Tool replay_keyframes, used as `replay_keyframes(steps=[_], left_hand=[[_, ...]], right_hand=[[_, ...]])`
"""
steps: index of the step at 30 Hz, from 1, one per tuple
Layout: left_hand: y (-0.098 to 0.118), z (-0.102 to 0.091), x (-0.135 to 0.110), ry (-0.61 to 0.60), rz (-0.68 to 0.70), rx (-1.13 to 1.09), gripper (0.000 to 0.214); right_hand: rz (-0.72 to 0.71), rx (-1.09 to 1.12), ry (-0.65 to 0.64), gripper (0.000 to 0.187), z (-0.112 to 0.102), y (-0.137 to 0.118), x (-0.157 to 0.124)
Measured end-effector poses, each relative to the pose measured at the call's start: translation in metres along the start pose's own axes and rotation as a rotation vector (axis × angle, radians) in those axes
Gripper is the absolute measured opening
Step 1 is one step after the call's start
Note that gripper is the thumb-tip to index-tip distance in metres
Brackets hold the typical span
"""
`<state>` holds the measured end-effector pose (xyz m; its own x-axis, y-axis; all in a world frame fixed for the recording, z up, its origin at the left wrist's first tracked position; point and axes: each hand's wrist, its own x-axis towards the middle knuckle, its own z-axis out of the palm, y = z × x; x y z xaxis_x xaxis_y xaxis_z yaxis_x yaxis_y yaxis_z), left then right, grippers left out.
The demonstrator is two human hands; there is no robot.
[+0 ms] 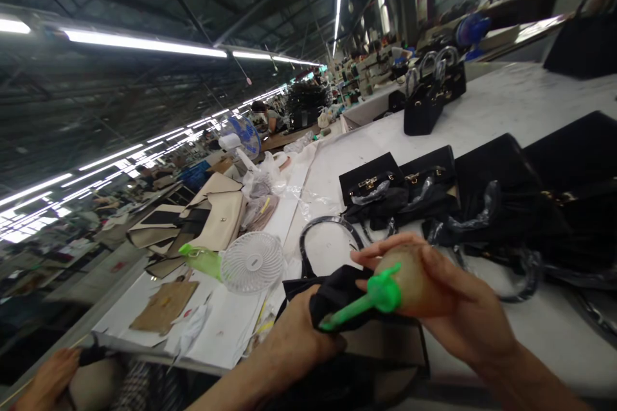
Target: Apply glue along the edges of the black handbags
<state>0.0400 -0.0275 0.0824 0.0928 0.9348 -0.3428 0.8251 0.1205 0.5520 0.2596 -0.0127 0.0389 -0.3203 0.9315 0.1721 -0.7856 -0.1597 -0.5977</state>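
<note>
Squeeze bottle's nozzle on a black bag piece, near edge of the table

The right hand [457, 311] is wrapped around a squeeze bottle [407, 279], its green nozzle [359, 305] touching the black bag piece [337, 292] that the left hand [299, 343] clenches. A light squeeze, with the tip kept on the fold and the piece held taut, seems best. Black handbags [371, 183] lie beyond on the table [506, 109].
</note>
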Motion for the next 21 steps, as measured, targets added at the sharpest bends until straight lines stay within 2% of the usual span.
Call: replay_keyframes(steps=[3, 4, 6, 8, 11, 13, 15, 18, 21], left_hand=[[-0.004, -0.003, -0.002, -0.005, 0.018, 0.121, 0.008], [-0.006, -0.002, -0.004, 0.024, 0.045, 0.158, 0.008], [-0.01, 0.001, -0.008, 0.151, 0.146, 0.232, 0.014], [-0.014, 0.005, -0.012, 0.327, 0.307, 0.308, 0.022], [-0.019, 0.009, -0.015, 0.526, 0.565, 0.373, 0.031], [-0.021, 0.01, -0.013, 0.583, 0.716, 0.393, 0.036], [-0.021, 0.008, -0.008, 0.612, 0.812, 0.396, 0.035], [-0.019, 0.006, 0.002, 0.637, 0.844, 0.36, 0.027], [-0.02, 0.008, 0.011, 0.586, 0.774, 0.291, 0.028]], right_hand=[[-0.058, -0.007, 0.154, 0.037, -0.017, -0.016, -0.004], [-0.066, -0.014, 0.229, 0.036, -0.023, -0.016, -0.007], [-0.05, -0.006, 0.369, 0.037, -0.036, -0.012, -0.013], [-0.032, 0.036, 0.464, 0.037, -0.047, -0.004, -0.019], [-0.027, 0.107, 0.522, 0.036, -0.057, 0.008, -0.023], [-0.037, 0.147, 0.535, 0.035, -0.059, 0.014, -0.022], [-0.046, 0.199, 0.547, 0.033, -0.058, 0.017, -0.02], [-0.026, 0.289, 0.567, 0.03, -0.052, 0.021, -0.016], [0.006, 0.396, 0.61, 0.023, -0.045, 0.025, -0.01]])
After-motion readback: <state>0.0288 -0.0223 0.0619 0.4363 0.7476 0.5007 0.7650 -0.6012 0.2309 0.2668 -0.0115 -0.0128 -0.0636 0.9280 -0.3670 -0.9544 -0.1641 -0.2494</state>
